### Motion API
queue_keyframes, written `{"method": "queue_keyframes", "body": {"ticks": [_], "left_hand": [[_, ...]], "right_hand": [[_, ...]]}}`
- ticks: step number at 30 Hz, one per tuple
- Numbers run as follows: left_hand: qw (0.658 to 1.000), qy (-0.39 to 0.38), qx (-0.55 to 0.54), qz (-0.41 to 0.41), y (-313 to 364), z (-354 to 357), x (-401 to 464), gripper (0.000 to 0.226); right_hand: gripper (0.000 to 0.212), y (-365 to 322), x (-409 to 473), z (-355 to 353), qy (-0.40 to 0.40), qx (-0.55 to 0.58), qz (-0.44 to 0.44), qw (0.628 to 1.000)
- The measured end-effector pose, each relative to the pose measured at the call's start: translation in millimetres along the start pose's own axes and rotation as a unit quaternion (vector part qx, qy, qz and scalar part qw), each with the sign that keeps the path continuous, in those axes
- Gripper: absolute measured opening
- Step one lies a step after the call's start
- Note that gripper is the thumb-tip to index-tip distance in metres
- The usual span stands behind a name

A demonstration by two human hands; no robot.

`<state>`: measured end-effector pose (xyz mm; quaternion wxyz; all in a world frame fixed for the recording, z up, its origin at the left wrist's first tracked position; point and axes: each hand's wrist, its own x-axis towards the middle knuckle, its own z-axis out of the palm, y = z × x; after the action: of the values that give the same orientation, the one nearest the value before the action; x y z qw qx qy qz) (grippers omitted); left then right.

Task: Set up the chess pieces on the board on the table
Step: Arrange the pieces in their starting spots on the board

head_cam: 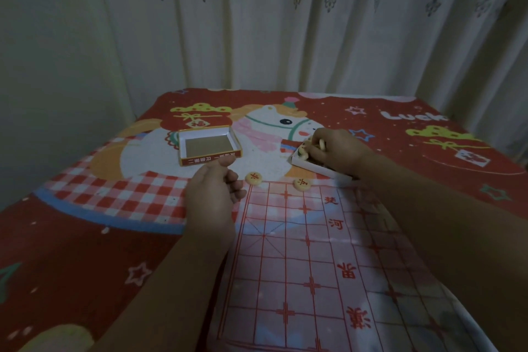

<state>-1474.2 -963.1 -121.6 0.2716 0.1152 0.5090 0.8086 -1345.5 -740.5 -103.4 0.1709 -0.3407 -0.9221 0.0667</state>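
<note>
A thin sheet board [300,260] with a red grid and red characters lies on the table in front of me. Two round cream pieces with red characters sit at its far edge, one at the far left corner [254,178] and one a little to the right [302,184]. My left hand [213,194] hovers by that corner with fingers loosely curled and nothing seen in it. My right hand [337,148] reaches into a white box [320,167] of pieces beyond the board and pinches a cream piece [322,143] between its fingertips.
An open box lid [210,146] with red and yellow sides lies beyond my left hand. A red cartoon-print cloth [85,208] covers the table. Curtains [285,23] hang just behind the table's far edge.
</note>
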Motion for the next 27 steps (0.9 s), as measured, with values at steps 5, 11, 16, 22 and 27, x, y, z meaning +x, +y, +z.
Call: {"method": "queue_keyframes", "body": {"ticks": [5, 11, 16, 22, 27], "left_hand": [[1.000, -0.003, 0.008, 0.002, -1.2, 0.9, 2.6, 0.025], [1.000, -0.007, 0.006, 0.003, -0.9, 0.9, 1.7, 0.028], [1.000, -0.016, -0.007, -0.007, 1.4, -0.5, -0.4, 0.028], [0.998, -0.001, -0.047, -0.030, 17.5, 6.3, -9.5, 0.020], [0.986, -0.055, -0.096, -0.121, 25.4, 36.3, -66.4, 0.029]], "right_hand": [[0.028, 1.2, 2.3, 2.5, 0.031, -0.002, -0.013, 0.999], [0.022, -1.8, 1.0, -3.2, 0.119, 0.028, -0.024, 0.992], [0.020, -16.9, -5.1, -34.9, 0.226, 0.154, 0.014, 0.962], [0.024, -68.2, -56.5, -40.7, 0.285, 0.435, 0.087, 0.850], [0.026, -125.7, -100.7, -40.1, 0.270, 0.586, 0.112, 0.755]]}}
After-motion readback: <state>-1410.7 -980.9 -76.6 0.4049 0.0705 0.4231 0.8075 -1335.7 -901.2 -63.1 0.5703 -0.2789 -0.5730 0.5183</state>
